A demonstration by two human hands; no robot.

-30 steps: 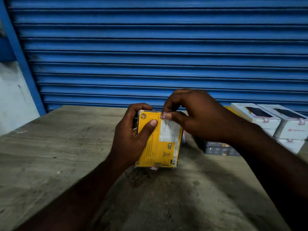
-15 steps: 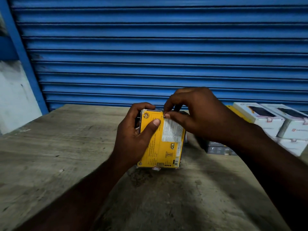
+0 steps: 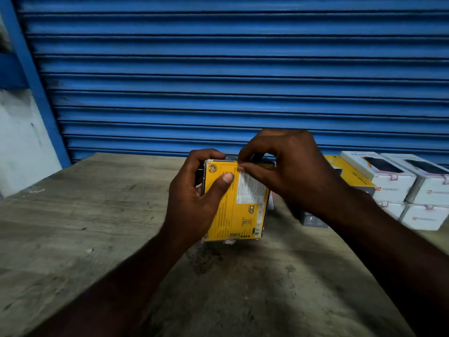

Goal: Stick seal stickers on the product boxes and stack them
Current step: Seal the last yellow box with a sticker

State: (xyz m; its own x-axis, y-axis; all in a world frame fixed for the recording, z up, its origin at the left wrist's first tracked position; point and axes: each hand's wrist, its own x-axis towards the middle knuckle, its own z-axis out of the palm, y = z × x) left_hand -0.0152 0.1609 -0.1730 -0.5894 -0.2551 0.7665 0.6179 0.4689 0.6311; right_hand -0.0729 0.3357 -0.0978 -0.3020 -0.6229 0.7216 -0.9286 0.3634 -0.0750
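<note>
Near the middle of the bench (image 3: 97,227), a yellow box (image 3: 243,215) is held upright on its short end, gripped down its left side by the left hand (image 3: 194,203), thumb laid across the printed face. The right hand (image 3: 286,166) arches over the top, thumb and forefinger pinching the box's upper edge, and a small pale sticker (image 3: 229,242) shows at the bottom edge. By the bench's right edge, white boxes (image 3: 393,188) sit stacked two high, with a yellow carton (image 3: 352,175) just beside them, all in front of a blue shutter (image 3: 218,69).
</note>
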